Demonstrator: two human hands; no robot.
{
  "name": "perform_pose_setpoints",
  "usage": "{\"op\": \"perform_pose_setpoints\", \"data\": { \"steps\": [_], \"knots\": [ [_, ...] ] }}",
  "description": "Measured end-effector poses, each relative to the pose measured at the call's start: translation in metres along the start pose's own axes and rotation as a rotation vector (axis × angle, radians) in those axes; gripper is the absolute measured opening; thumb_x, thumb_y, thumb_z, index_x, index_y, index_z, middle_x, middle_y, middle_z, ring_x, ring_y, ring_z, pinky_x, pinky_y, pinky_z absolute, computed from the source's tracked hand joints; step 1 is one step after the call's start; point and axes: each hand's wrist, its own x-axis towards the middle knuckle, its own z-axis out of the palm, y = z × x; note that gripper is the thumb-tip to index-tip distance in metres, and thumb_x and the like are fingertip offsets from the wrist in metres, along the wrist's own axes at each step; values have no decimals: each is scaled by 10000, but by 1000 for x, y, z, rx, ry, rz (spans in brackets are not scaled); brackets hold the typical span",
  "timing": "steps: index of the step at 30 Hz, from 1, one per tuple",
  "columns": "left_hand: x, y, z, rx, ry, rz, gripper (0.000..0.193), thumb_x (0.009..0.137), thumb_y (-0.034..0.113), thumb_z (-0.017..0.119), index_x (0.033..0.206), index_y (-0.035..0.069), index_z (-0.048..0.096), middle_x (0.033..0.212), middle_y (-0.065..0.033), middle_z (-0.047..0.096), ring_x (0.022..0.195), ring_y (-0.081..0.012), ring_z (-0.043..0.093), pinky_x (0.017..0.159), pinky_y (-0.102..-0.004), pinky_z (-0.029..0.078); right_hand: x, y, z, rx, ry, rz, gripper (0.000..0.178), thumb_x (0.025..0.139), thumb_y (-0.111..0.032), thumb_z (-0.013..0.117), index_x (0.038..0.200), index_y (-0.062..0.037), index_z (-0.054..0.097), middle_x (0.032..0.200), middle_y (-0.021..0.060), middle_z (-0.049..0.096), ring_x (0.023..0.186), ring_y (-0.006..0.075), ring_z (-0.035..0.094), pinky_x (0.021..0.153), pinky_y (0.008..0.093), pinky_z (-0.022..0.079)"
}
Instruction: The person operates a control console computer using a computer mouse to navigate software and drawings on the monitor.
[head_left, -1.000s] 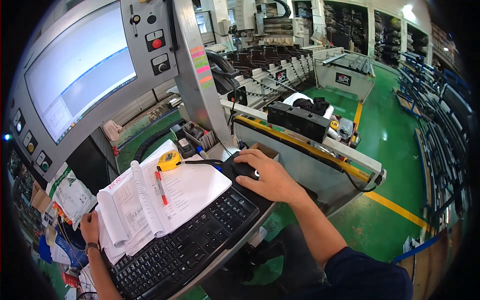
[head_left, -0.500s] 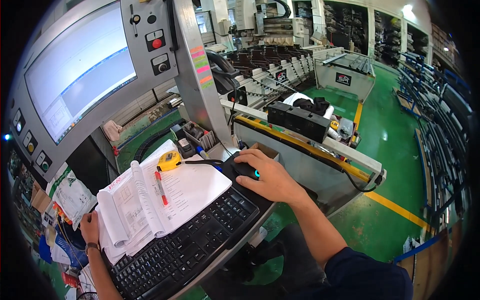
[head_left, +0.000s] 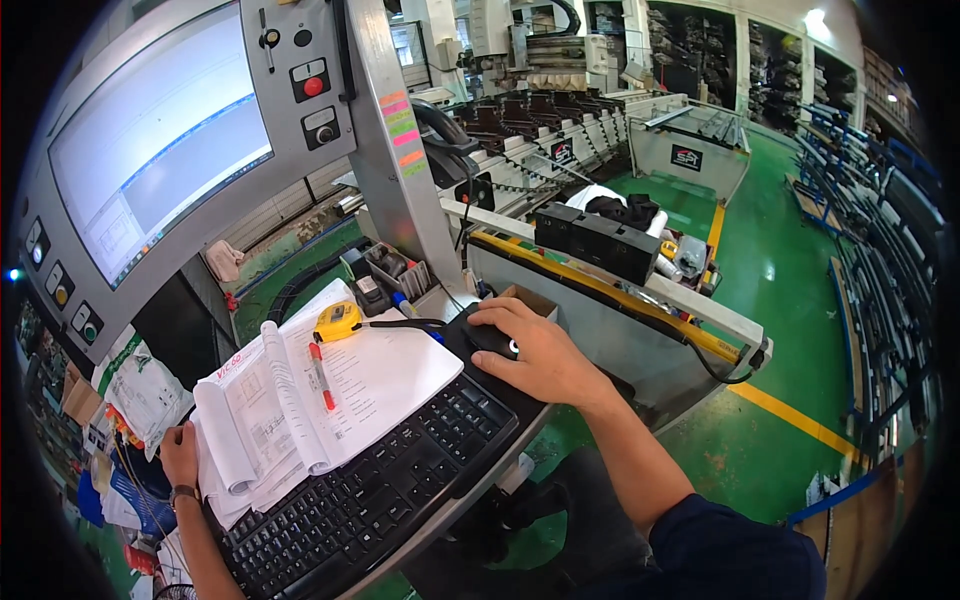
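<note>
My right hand [head_left: 535,355] rests over a black computer mouse [head_left: 488,338], fingers curved on its top. A small light glows on the mouse's side. At the left edge of the shelf, beside the papers, my left hand [head_left: 180,456] is closed with curled fingers; what it grips, if anything, is hidden. Between my arms lies a black keyboard [head_left: 370,500]. Printed sheets [head_left: 395,390] with curled-over pages cover its far side. On them sit a yellow tape measure [head_left: 338,321] and a red-and-white marker [head_left: 322,378].
A large monitor [head_left: 170,130] in a grey control panel with buttons [head_left: 313,87] stands at upper left. A grey post [head_left: 400,150] bears coloured notes. Beyond the shelf are a machine rail [head_left: 620,300] and a black box [head_left: 597,243]. Metal profiles [head_left: 900,270] fill racks at right.
The light on the mouse has gone from blue-green to white. Both hands, the papers and the screen look the same.
</note>
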Motion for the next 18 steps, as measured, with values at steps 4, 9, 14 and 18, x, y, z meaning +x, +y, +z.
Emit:
{"op": "perform_pose_setpoints", "data": {
  "steps": [4,9,14,18],
  "knots": [
    [0,0,-1,-4,-20,-12,459,1020,436,723,1128,-7,781,1050,-185,809,975,-315,769,915,-419,566,0,0,0,6,7,-14,500,983,-333,745,1400,-73,651,1515,165,587,1305,417,631,1104,487,509],
    [0,1,-1,-1,-23,-22,464,1018,445,722,1130,-1,784,1056,-183,808,981,-316,768,923,-422,564,0,0,0,-1,4,1,500,982,-333,744,1402,-78,653,1517,163,586,1304,419,631,1105,486,508],
    [0,2,-1,29,-21,-19,467,1015,450,724,1132,2,785,1063,-183,807,981,-314,765,924,-418,563,0,0,0,-30,-6,0,517,976,-304,753,1424,-73,641,1491,151,596,1335,365,623,1103,439,516],
    [0,3,-2,12,-28,-22,469,1015,453,723,1129,2,785,1062,-181,806,982,-317,764,924,-420,563,0,0,-1,-13,-10,13,516,975,-303,754,1423,-75,642,1493,151,598,1331,365,627,1101,438,518]
  ]
}}
